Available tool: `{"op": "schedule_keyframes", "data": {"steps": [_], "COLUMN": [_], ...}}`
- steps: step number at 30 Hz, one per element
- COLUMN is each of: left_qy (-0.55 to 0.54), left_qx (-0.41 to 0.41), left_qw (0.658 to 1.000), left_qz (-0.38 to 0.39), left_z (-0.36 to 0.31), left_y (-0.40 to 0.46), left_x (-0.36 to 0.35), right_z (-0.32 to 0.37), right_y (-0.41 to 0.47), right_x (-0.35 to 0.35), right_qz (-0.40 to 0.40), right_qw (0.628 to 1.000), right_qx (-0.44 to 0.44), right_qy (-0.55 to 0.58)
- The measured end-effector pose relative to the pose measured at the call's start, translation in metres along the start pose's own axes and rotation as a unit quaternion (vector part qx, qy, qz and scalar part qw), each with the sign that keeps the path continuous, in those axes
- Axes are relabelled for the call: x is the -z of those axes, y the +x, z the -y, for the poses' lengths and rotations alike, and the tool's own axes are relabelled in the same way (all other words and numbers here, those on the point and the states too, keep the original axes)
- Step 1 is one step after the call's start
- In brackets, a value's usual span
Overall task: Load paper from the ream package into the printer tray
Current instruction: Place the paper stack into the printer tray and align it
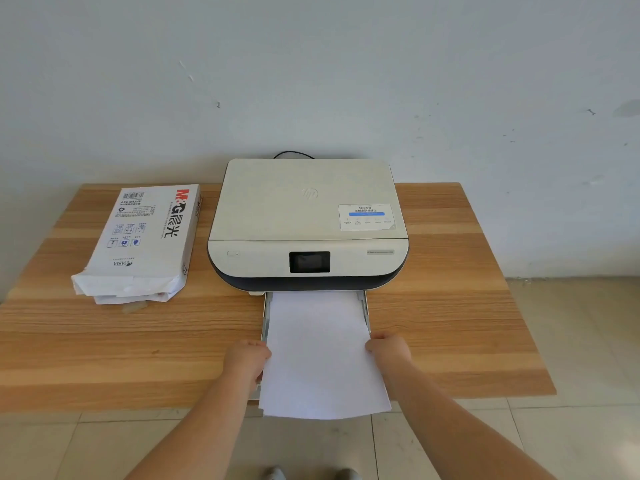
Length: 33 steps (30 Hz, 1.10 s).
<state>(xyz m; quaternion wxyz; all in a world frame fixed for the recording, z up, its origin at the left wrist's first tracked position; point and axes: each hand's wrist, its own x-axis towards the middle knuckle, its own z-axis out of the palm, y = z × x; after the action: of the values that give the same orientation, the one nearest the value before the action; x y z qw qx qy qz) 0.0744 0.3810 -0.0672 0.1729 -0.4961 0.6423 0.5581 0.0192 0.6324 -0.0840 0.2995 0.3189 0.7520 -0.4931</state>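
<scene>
Paper [320,348] sits as a white stack half fed into the tray [365,308], which is pulled out from the front of the printer [308,220] toward the near edge of the table [104,341]. The far end of the stack lies between the tray's side walls just under the printer's dark front lip; the near end overhangs the table's near edge. My left hand [246,358] is closed on the stack's left edge and my right hand [388,349] is closed on its right edge, both about midway along the sheets.

To do this step well, I judge that the stack must go in square. Its right edge looks to ride close against the right wall while the left side shows a sliver of tray floor, so I would keep both hands level and push evenly, letting neither side lead. I would keep the sheets flat and low so the leading edge slides under the lip instead of buckling, and ease off once it meets resistance. The near sheets fan slightly at the left corner, so they may need tapping flush.

The ream package [145,240] lies at the far left corner of the table, its torn end facing me, well apart from the printer.
</scene>
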Motion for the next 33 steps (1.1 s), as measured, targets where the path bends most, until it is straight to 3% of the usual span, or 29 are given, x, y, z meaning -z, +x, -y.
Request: {"op": "schedule_keyframes", "data": {"steps": [9, 18, 26, 33], "left_qy": [0.041, 0.039, 0.081, 0.171], "left_qx": [0.007, -0.075, -0.062, -0.125], "left_qw": [0.999, 0.996, 0.994, 0.974], "left_qz": [-0.011, -0.042, -0.042, -0.075], "left_z": [0.005, 0.004, -0.003, -0.01], "left_y": [0.014, 0.004, 0.018, 0.02], "left_x": [-0.003, -0.007, -0.009, -0.015], "right_z": [-0.007, -0.004, 0.004, 0.011], "right_y": [-0.004, -0.004, 0.0, 0.003], "right_x": [-0.003, -0.011, -0.012, -0.016], "right_qz": [-0.029, -0.04, -0.056, -0.076], "right_qw": [0.999, 0.998, 0.994, 0.975], "right_qx": [0.014, 0.042, 0.079, 0.151], "right_qy": [0.016, 0.021, -0.044, -0.142]}}
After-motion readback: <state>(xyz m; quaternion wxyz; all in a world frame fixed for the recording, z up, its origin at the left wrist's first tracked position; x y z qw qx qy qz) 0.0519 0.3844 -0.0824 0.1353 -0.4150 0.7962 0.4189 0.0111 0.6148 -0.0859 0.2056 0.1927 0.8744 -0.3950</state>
